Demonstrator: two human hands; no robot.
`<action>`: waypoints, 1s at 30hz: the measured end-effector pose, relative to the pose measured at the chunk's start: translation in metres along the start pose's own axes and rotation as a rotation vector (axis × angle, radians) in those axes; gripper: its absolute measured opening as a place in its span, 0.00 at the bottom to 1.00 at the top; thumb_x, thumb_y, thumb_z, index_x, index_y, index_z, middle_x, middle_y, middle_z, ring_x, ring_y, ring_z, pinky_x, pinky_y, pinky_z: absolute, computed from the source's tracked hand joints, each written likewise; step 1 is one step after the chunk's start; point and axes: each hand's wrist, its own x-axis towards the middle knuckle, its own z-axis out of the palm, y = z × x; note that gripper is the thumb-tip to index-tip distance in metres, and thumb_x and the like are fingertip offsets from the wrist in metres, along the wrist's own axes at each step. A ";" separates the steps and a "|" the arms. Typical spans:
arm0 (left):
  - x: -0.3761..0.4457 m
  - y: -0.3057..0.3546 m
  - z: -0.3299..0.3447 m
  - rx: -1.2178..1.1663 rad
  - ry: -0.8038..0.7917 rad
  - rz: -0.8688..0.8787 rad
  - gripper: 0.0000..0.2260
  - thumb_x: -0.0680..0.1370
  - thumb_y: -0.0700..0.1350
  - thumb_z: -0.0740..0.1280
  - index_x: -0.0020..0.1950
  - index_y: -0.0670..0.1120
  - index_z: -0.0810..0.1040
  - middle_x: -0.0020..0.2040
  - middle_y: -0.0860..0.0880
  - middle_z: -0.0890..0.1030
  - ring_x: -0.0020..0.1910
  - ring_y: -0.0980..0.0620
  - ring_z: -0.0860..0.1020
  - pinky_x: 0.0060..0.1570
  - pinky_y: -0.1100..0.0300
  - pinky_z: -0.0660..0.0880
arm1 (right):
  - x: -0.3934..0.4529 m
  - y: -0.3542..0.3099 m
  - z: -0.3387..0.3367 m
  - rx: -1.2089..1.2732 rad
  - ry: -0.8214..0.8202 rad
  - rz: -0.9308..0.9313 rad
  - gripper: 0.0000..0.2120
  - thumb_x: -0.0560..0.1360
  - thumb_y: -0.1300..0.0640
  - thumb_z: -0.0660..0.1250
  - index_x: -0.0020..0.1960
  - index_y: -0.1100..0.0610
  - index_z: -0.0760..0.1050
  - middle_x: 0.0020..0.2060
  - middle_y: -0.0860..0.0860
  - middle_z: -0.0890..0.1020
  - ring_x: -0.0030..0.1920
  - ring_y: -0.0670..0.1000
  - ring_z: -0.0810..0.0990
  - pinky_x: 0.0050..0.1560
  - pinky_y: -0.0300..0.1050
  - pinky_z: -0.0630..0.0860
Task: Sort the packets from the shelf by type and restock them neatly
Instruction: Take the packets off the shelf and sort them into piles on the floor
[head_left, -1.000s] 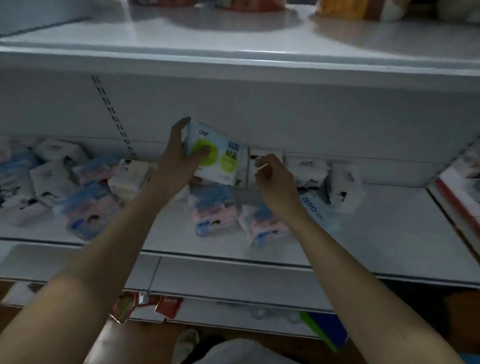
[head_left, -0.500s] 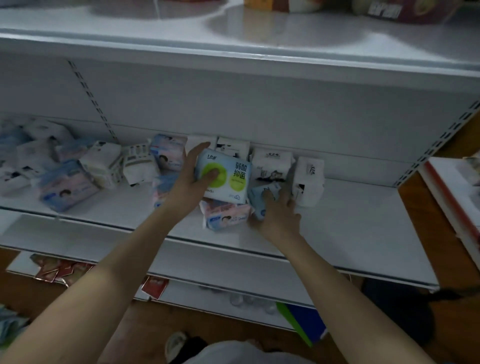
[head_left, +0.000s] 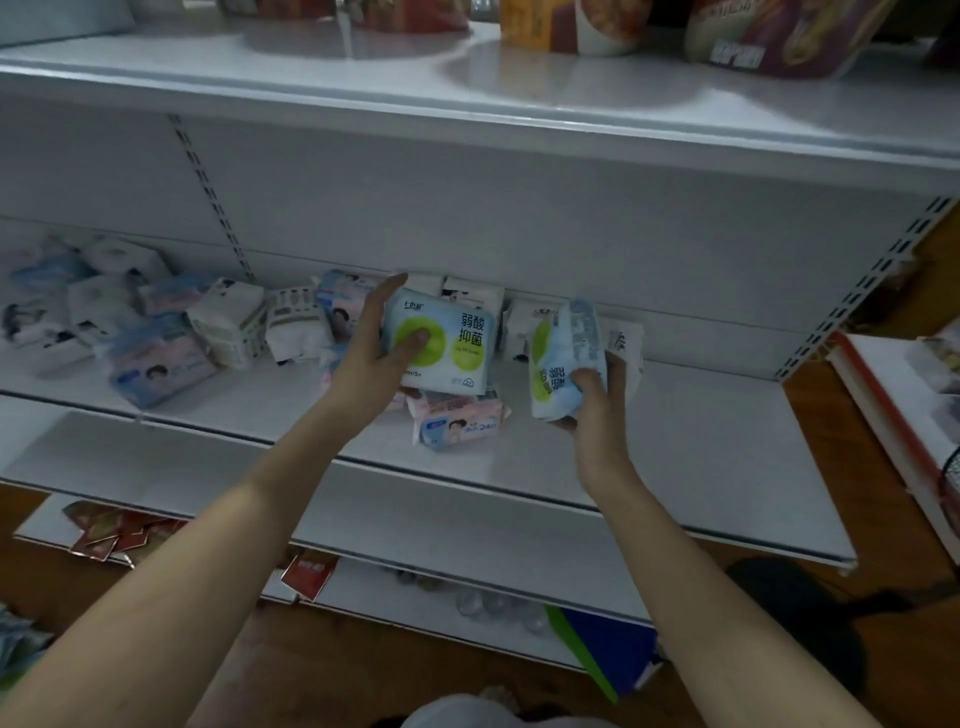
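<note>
My left hand (head_left: 376, 358) grips a light-blue packet with green circles (head_left: 452, 348), held face-on above the white middle shelf (head_left: 691, 447). My right hand (head_left: 592, 400) holds a second packet of the same kind (head_left: 563, 358), turned on its side. Under the first packet lies a pink and blue packet (head_left: 457, 423). White packets (head_left: 472, 296) stand along the back wall behind both hands. A loose heap of mixed white and blue-pink packets (head_left: 156, 332) covers the shelf's left part.
The upper shelf (head_left: 519, 119) overhangs with snack bags on it. Red sachets (head_left: 111, 532) lie on the lower shelf at left. A red-edged shelf unit (head_left: 893, 415) stands at right. The middle shelf's right part is bare.
My right hand lifted a second green-circle packet off the shelf, where it was pressing down half a second ago. My left hand still holds its packet. The view shifted right.
</note>
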 end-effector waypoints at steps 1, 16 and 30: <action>-0.004 0.004 -0.007 0.001 -0.001 0.019 0.24 0.81 0.40 0.64 0.70 0.62 0.62 0.62 0.48 0.75 0.51 0.54 0.81 0.38 0.49 0.83 | -0.003 -0.005 0.008 0.082 -0.021 0.020 0.17 0.70 0.55 0.61 0.58 0.49 0.69 0.50 0.50 0.80 0.46 0.49 0.81 0.41 0.50 0.80; -0.192 -0.006 -0.257 0.375 0.455 0.018 0.07 0.76 0.54 0.66 0.54 0.60 0.76 0.58 0.45 0.77 0.55 0.55 0.76 0.55 0.61 0.75 | -0.165 0.041 0.235 0.245 -0.725 0.642 0.18 0.77 0.51 0.59 0.60 0.59 0.77 0.51 0.59 0.84 0.48 0.60 0.83 0.45 0.58 0.82; -0.397 -0.061 -0.420 0.353 0.997 -0.292 0.16 0.70 0.46 0.77 0.50 0.62 0.75 0.53 0.52 0.70 0.51 0.61 0.73 0.46 0.77 0.69 | -0.327 0.157 0.435 -0.374 -1.251 0.507 0.19 0.74 0.52 0.73 0.60 0.59 0.74 0.53 0.59 0.83 0.49 0.59 0.85 0.46 0.62 0.82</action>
